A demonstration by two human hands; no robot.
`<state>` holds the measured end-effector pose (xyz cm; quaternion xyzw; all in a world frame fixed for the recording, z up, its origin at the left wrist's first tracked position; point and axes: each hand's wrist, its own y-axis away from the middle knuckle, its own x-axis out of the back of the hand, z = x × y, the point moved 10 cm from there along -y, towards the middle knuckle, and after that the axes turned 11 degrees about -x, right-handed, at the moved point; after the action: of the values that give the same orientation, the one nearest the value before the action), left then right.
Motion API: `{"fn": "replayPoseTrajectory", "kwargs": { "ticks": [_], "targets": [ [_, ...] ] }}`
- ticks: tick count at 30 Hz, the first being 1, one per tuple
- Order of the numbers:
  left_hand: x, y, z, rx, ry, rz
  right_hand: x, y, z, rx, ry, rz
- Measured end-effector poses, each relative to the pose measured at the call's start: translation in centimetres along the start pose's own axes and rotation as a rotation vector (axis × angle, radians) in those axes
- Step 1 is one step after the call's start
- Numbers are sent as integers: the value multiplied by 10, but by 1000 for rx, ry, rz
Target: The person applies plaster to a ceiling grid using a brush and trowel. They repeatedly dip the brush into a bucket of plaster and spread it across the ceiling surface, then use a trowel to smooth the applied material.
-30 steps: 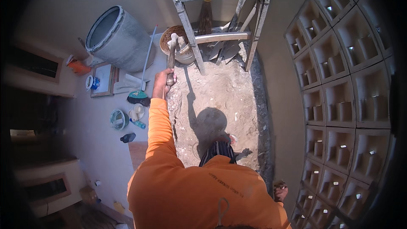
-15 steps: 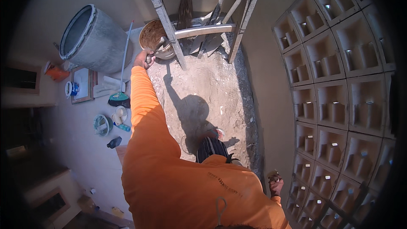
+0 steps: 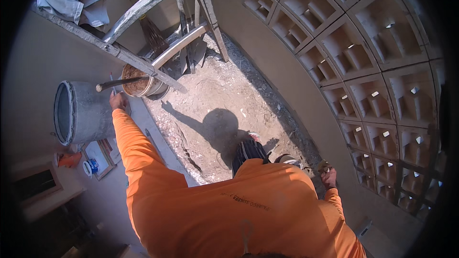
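Note:
My left hand (image 3: 119, 102) is low beside a pale bucket (image 3: 155, 87) with rusty-brown contents, just below the wooden handle (image 3: 105, 86) of a tool lying across its rim, apparently out of its grip. A thin pale pole (image 3: 112, 79) stands behind that hand; whether the fingers grip it I cannot tell. The large grey drum (image 3: 91, 114) is just left of the arm. My right hand (image 3: 328, 177) is closed on a small dusty brownish object that I cannot make out, low at the right near the wall.
A wooden ladder (image 3: 215, 33) with white cloths (image 3: 67, 0), a straw broom (image 3: 152, 36) and shovels stand over the rough dirt floor (image 3: 248, 114). A vent-block wall (image 3: 373, 91) rises at right. A framed board (image 3: 95, 157) and orange container (image 3: 67, 159) are at left.
The tool that my left hand held now rests across the bucket, and the hand has dropped below its handle. The view has turned, shifting ladder and drum down-left.

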<state>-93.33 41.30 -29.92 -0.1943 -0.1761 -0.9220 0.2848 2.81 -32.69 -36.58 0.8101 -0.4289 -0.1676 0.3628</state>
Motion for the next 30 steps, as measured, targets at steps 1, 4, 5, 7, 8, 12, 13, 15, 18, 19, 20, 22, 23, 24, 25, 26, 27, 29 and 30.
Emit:
{"fn": "replayPoseTrajectory", "kwargs": {
  "ticks": [1,4,5,7,8,12,13,15,18,19,20,22,23,24,25,26,27,29,30],
  "targets": [
    [-1,-3,-9,20,-4,32,-4,1,13,-122,-383,-68],
    [-37,13,-51,93,122,-8,-18,29,-25,303,1069,299],
    [-62,29,-66,88,18,-124,-16,32,-19,205,1071,284],
    [-110,86,-124,197,-106,-196,-16,32,-1,-29,882,336],
    [-140,127,-159,282,-169,-230,-18,54,-11,118,1034,446],
    [-295,363,-229,171,-432,-1024,-13,99,10,104,1026,656],
    [-334,434,-219,59,-449,-1205,-5,110,21,70,991,689],
    [-401,582,-138,-565,-428,-1531,13,135,52,-13,939,735],
    [-428,759,45,-1069,68,-1740,49,173,123,-234,733,765],
    [-424,797,113,-1144,287,-1708,60,188,147,-281,678,821],
    [-421,824,177,-1275,360,-1624,69,205,176,-354,633,868],
    [-391,864,295,-1708,544,-1283,76,244,230,-385,492,1001],
    [-372,878,341,-1892,639,-1060,75,267,260,-417,412,1071],
    [-358,889,375,-2010,712,-846,64,282,291,-459,389,1067],
    [-345,902,397,-2118,821,-708,53,300,322,-521,364,1063],
    [-345,915,411,-2158,823,-612,42,317,350,-577,343,1060],
    [-347,929,413,-2198,855,-588,34,332,375,-620,338,1063],
    [-365,946,415,-2211,798,-594,4,358,429,-721,226,1055],
    [-374,951,411,-2205,752,-602,-11,365,454,-748,184,1048]
  ]
}}
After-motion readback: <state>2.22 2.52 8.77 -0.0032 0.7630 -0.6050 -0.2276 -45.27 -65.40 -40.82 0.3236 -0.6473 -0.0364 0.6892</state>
